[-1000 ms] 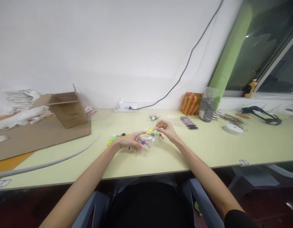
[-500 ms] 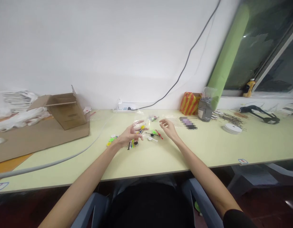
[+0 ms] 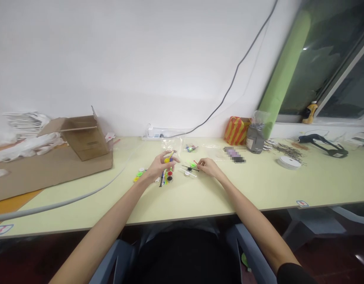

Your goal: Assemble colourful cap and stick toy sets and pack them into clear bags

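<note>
My left hand [image 3: 156, 167] is closed around a clear plastic bag [image 3: 171, 144] whose top stands up above the fingers. A yellow round-ended piece [image 3: 166, 160] and something blue show at that grip. Low over the table, my right hand [image 3: 209, 167] has its fingertips pinched on a thin red plastic stick [image 3: 195, 162]. Beside those fingertips lie a green disc [image 3: 193, 165], a black stick with a disc [image 3: 189, 169] and a white one [image 3: 187, 174]. Below my left hand are a red disc [image 3: 169, 173], a black disc [image 3: 169, 179] and several coloured sticks [image 3: 163, 179].
Green, white and yellow discs [image 3: 138, 175] lie left of my left hand. Behind are a filled clear bag [image 3: 191, 148], a flat clear bag [image 3: 213, 150] and a power strip [image 3: 154, 137]. A phone [image 3: 234, 154] lies right; a cardboard box [image 3: 87, 142] stands left.
My right hand has come down to the table and pinched the red stick. My left hand has lowered slightly with the bag, and the red disc below it shows more fully.
</note>
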`<state>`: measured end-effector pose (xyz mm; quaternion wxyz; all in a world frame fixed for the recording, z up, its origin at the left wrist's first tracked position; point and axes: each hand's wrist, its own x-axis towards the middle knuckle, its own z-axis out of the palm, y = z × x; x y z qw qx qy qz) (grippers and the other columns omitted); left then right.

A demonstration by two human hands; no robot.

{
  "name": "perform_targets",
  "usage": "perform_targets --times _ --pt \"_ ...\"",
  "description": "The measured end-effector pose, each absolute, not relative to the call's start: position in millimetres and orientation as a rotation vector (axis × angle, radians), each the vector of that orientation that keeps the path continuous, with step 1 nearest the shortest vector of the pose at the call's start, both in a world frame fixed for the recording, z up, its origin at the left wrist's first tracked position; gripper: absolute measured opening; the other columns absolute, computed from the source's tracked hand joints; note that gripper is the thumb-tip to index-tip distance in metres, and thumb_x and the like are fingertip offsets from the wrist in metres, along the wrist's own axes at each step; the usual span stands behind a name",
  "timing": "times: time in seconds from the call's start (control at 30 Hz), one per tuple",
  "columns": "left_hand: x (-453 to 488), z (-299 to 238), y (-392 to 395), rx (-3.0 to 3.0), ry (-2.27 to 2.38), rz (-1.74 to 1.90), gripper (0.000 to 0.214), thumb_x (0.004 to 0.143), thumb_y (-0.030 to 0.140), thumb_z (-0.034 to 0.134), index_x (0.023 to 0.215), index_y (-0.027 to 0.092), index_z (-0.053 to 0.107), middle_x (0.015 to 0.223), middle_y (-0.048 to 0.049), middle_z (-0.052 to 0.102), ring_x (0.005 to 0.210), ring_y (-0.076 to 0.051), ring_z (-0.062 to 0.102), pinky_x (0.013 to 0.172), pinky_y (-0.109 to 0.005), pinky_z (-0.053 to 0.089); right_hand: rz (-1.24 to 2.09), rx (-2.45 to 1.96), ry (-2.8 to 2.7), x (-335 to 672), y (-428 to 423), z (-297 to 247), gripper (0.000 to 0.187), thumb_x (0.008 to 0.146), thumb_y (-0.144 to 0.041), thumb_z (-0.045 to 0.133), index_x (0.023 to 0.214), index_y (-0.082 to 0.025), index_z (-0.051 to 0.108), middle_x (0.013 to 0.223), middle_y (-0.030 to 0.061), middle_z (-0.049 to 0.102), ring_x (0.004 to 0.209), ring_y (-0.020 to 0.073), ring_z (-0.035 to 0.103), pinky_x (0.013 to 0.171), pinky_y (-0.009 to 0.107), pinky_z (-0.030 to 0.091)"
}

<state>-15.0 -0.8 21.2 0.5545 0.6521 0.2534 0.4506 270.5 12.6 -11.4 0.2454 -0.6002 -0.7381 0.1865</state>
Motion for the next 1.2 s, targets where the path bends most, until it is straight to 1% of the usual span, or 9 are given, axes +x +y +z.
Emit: perform_targets --times 0.2,0.33,0.53,0.6,0.73,0.8,0.97,1.1,1.2 --pt "-16 25 -8 1.603 0.645 0.861 0.069 0.077 0.035 0.082 0.136 0.014 0.052 0.121 -0.0223 0.070 0.059 -0.013 0.066 0.054 -0.026 0.045 0.482 -1.573 -1.903 275 14 -8 0.012 0.085 -0.023 0.060 0.087 -0.018 0.071 0.081 0.0057 0.073 0.073 0.0187 0.064 0.065 0.026 0.040" --pt "-15 27 -12 1.639 0.623 0.734 0.063 0.078 0.036 0.082 0.131 0.013 0.056 0.124 -0.0257 0.068 0.066 -0.018 0.070 0.052 -0.025 0.045 0.480 -1.549 -1.864 277 13 -7 0.010 0.083 -0.023 0.059 0.085 -0.019 0.068 0.078 0.0048 0.072 0.069 0.0182 0.062 0.063 0.025 0.040" --pt "-14 28 -16 1.661 0.566 0.562 0.064 0.079 0.039 0.081 0.131 0.016 0.052 0.118 -0.0215 0.072 0.060 -0.015 0.068 0.048 -0.023 0.044 0.498 -1.588 -1.793 279 15 -10 0.007 0.080 -0.021 0.056 0.083 -0.019 0.062 0.073 0.0031 0.069 0.061 0.0166 0.057 0.059 0.025 0.038" --pt "-14 29 -18 1.659 0.574 0.523 0.062 0.078 0.041 0.080 0.128 0.017 0.051 0.115 -0.0205 0.073 0.057 -0.014 0.067 0.047 -0.022 0.044 0.500 -1.591 -1.784 280 17 -10 0.005 0.079 -0.022 0.056 0.079 -0.019 0.060 0.074 0.0040 0.069 0.064 0.0170 0.059 0.060 0.025 0.039" --pt "-11 30 -20 1.646 0.579 0.514 0.049 0.084 0.045 0.074 0.119 0.017 0.052 0.107 -0.0190 0.075 0.052 -0.014 0.066 0.046 -0.022 0.042 0.545 -1.531 -1.791 281 20 -10 0.005 0.076 -0.021 0.059 0.073 -0.018 0.059 0.078 0.0056 0.072 0.072 0.0179 0.062 0.063 0.025 0.041" --pt "-11 30 -20 1.642 0.577 0.514 0.044 0.086 0.046 0.072 0.114 0.017 0.053 0.104 -0.0178 0.076 0.055 -0.015 0.068 0.049 -0.023 0.045 0.587 -1.499 -1.810 280 22 -10 0.006 0.076 -0.020 0.058 0.070 -0.018 0.059 0.078 0.0058 0.072 0.071 0.0178 0.063 0.063 0.025 0.042" --pt "-10 30 -19 1.683 0.522 0.558 0.036 0.083 0.038 0.077 0.103 0.014 0.060 0.101 -0.0186 0.076 0.082 -0.023 0.073 0.070 -0.029 0.053 0.634 -1.457 -1.820 279 23 -11 0.007 0.076 -0.020 0.057 0.071 -0.017 0.061 0.076 0.0049 0.072 0.070 0.0173 0.062 0.063 0.025 0.042" --pt "-11 29 -17 1.739 0.535 0.592 0.031 0.080 0.035 0.079 0.099 0.013 0.069 0.099 -0.0160 0.076 0.089 -0.024 0.071 0.078 -0.032 0.052 0.605 -1.422 -1.795 279 20 -10 0.009 0.077 -0.025 0.057 0.071 -0.018 0.058 0.075 0.0031 0.068 0.070 0.0168 0.060 0.064 0.026 0.042" --pt "-11 26 -15 1.731 0.534 0.632 0.028 0.079 0.035 0.080 0.093 0.013 0.070 0.100 -0.0157 0.076 0.093 -0.024 0.071 0.084 -0.034 0.054 0.532 -1.311 -1.685 277 17 -5 0.015 0.081 -0.032 0.056 0.072 -0.020 0.052 0.076 0.0021 0.064 0.072 0.0167 0.057 0.067 0.028 0.043"
